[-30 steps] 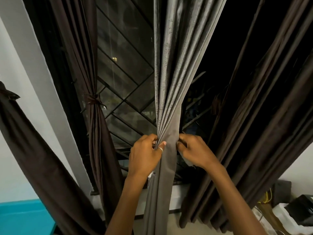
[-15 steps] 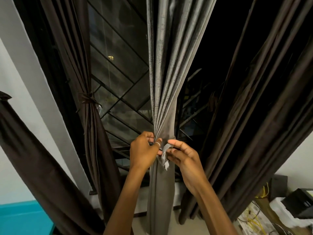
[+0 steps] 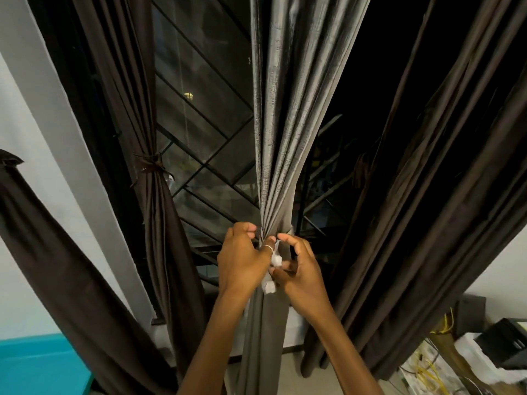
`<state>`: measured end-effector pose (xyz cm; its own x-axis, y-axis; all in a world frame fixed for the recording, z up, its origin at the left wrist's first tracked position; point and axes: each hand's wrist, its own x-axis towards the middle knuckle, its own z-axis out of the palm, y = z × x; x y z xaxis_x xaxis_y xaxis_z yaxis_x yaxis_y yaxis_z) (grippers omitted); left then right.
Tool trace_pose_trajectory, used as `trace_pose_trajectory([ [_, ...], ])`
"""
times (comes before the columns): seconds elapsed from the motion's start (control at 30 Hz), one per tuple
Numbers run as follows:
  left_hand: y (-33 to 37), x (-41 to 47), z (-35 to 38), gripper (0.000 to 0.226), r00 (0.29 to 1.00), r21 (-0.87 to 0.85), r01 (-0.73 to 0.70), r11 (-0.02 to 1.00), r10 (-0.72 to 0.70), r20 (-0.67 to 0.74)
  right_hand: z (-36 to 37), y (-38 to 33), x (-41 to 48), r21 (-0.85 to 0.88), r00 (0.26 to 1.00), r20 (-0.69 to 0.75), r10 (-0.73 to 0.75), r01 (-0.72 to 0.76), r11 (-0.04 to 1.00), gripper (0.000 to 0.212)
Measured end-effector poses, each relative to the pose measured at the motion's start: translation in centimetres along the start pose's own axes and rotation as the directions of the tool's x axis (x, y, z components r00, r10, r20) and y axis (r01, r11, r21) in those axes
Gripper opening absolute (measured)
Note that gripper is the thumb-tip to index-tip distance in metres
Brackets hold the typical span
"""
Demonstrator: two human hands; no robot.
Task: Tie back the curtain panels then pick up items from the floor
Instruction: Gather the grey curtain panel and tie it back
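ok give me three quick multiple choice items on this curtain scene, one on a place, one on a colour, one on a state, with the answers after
1. Where is the dark brown panel that is already tied?
A. left of the grey panel
B. right of the grey panel
C. on the floor

2. What colour is the tie strip between the hands?
A. red
B. white
C. black

3. What is the state of the grey panel?
A. spread flat
B. gathered into a bunch at the hands
C. taken down

Answers:
1 A, its knot sits left of the grey folds.
2 B, white ends show between the left hand and the right hand.
3 B, the folds narrow to where both hands grip.
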<state>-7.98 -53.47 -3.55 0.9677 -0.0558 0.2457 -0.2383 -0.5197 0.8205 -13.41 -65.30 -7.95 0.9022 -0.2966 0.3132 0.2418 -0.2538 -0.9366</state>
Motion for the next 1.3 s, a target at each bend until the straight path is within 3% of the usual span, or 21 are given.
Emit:
trace_pose_trajectory([
  [0.07, 0.6, -2.0, -0.5, 0.028, 0.974, 0.160, -0.157, 0.975, 0.179, -0.138, 0.1, 0.1, 0.2, -0.048, 1.000, 0.005, -0.028, 0.028, 0.998, 0.064],
  [0.13, 1.3, -3.4, -0.8, 0.022, 0.947, 0.232, -0.276, 0.933, 0.306, -0.103, 0.1, 0.0, 0.2, -0.059, 0.998, 0.010, -0.068, 0.069, 0.996, 0.063],
  [0.27, 1.7, -3.4, -0.1, 0.036, 0.954, 0.407, -0.297, 0.864, 0.285, 0.090, 0.1, 0.1, 0.1, -0.126, 0.995, 0.044, -0.095, 0.100, 0.987, 0.063],
  [0.43, 2.6, -3.2, 0.6, 0.029, 0.926, 0.627, -0.348, 0.697, 0.360, 0.114, 0.1, -0.1, 0.2, -0.121, 0.992, 0.069, -0.104, 0.111, 0.986, 0.069],
  [0.6, 3.6, -2.8, 0.9, 0.016, 0.937, 0.701, -0.311, 0.642, 0.329, 0.114, -0.3, 0.0, 0.4, -0.057, 0.995, 0.082, -0.059, 0.064, 0.996, 0.075],
  [0.77, 3.0, -2.0, 1.0, 0.017, 0.954, 0.723, -0.242, 0.647, 0.294, 0.056, -0.5, -0.2, 0.8, -0.020, 0.996, 0.078, 0.040, -0.038, 0.999, 0.071],
  [0.97, 2.8, -0.8, 0.1, 0.017, 0.946, 0.682, -0.299, 0.667, 0.300, 0.122, -0.8, 0.2, 0.7, 0.019, 0.991, 0.124, 0.057, -0.060, 0.998, 0.078],
  [1.13, 2.9, 0.5, -1.8, 0.017, 0.944, 0.609, -0.330, 0.721, 0.259, 0.205, -0.8, 1.5, 0.4, -0.028, 0.997, 0.025, 0.073, -0.072, 0.997, 0.069],
  [1.23, 2.7, 0.8, -2.1, 0.018, 0.933, 0.453, -0.332, 0.827, 0.216, 0.288, -1.0, 2.1, 0.3, -0.170, 0.998, -0.003, 0.058, -0.057, 0.984, 0.050],
  [1.3, 2.6, 0.9, -1.8, 0.025, 0.895, 0.179, -0.243, 0.953, 0.150, 0.420, -0.8, 1.9, 0.2, -0.247, 1.000, 0.022, 0.021, -0.015, 0.969, 0.039],
])
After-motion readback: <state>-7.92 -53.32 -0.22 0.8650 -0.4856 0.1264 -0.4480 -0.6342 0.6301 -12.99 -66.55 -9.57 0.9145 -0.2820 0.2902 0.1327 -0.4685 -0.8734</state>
